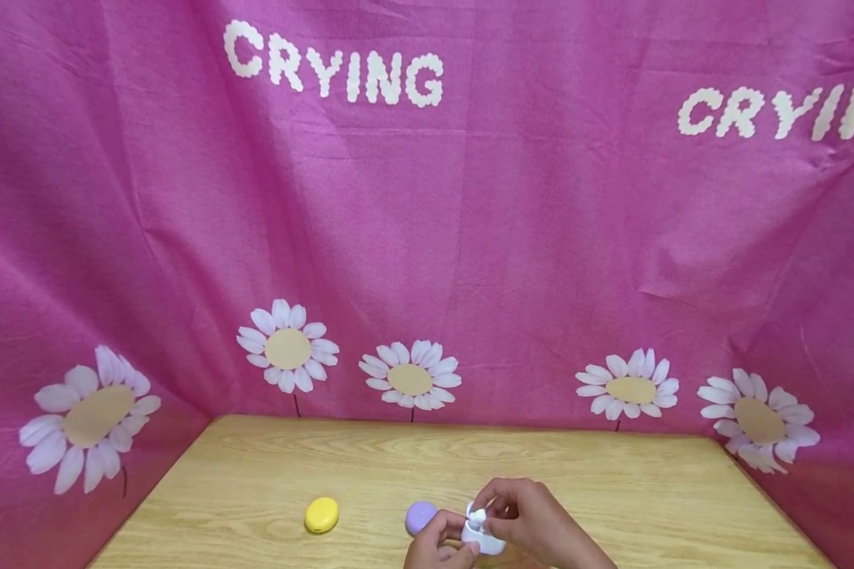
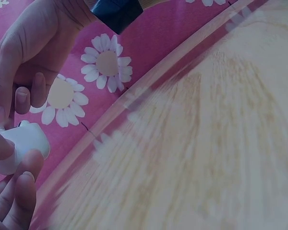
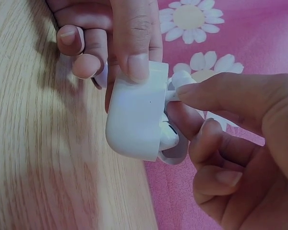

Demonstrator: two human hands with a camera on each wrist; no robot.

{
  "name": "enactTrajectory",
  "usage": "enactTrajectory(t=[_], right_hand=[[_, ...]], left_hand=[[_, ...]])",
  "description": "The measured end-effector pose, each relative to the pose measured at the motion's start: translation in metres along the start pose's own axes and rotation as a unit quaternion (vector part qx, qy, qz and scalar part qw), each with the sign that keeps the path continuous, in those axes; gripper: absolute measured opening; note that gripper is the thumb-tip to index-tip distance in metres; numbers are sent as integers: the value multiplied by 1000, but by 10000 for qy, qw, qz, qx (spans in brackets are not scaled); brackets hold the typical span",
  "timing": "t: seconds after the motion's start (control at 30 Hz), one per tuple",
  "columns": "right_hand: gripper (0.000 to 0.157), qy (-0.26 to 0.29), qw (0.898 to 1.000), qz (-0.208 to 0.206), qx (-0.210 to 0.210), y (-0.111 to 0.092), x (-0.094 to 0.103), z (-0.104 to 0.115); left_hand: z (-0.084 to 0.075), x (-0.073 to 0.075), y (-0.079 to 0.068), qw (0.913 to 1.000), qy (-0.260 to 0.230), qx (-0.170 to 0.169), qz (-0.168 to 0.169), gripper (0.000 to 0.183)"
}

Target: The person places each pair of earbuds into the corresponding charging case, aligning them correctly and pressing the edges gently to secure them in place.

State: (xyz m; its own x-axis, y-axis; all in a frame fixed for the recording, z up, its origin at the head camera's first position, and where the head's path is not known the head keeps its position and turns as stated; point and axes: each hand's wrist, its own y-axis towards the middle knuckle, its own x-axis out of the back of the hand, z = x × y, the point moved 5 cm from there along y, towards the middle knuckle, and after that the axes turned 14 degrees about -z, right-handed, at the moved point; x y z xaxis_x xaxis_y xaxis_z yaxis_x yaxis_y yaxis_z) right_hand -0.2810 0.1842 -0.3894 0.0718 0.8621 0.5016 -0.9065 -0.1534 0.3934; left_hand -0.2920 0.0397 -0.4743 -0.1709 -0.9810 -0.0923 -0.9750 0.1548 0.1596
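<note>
My left hand (image 1: 437,545) grips a white earbud case (image 3: 134,117), its thumb flat on the case's front. The case's lid (image 3: 176,154) stands open. One white earbud (image 3: 169,136) sits in the case. Between thumb and finger, my right hand (image 1: 537,521) pinches another earbud (image 3: 182,79) by the case's mouth, its stem pointing into the opening. How deep that stem reaches is hidden. In the left wrist view the case (image 2: 26,143) shows at the left edge, partly covered by fingers.
A purple rounded object (image 1: 421,517) lies on the wooden table (image 1: 242,490) just behind the left hand. Farther left is a yellow rounded one (image 1: 322,515). Pink cloth (image 1: 512,276) with printed daisies and letters hangs round the table's back and sides.
</note>
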Motion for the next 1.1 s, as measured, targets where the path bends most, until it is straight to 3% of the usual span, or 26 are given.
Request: enactTrajectory(t=[0.47, 0.67, 0.83, 1.1], right_hand=[[12, 146, 9999, -36, 51, 0, -2, 0], [11, 140, 9999, -21, -49, 1, -3, -1], [10, 458, 9985, 107, -291, 1, -7, -2], [10, 441, 9981, 166, -390, 3, -11, -2]], left_hand=[[-1, -1, 0, 9997, -203, 143, 35, 27], [-1, 0, -1, 9998, -107, 139, 4, 26], [-1, 3, -2, 9998, 60, 195, -50, 25], [1, 2, 0, 9996, -147, 230, -31, 26]])
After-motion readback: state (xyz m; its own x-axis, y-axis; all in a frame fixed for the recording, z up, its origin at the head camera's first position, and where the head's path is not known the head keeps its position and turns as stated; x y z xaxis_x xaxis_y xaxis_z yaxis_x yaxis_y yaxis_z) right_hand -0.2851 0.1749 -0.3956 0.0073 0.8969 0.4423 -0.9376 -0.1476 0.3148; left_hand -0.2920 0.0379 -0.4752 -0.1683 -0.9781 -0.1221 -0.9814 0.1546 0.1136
